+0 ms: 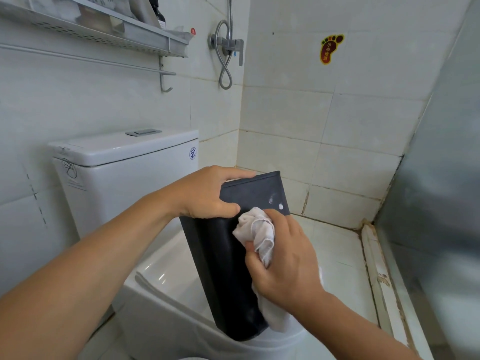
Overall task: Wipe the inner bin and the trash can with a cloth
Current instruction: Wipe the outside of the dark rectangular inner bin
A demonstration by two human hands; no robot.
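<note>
A tall black plastic bin stands upside down on the closed toilet lid, its flat bottom facing up and tilted toward me. A few white specks sit near the right edge of that bottom. My left hand grips the bin's upper left corner, fingers over the top edge and thumb on the near face. My right hand is closed around a crumpled white cloth and presses it against the bin's right side, just below the bottom face. The cloth's tail hangs down under my wrist. I cannot tell whether this is the inner bin or the outer can.
The white toilet lid and cistern are directly under and behind the bin. A metal shelf and towel rail hang on the left wall. A shower valve with hose is at the back corner. A frosted glass partition closes the right side.
</note>
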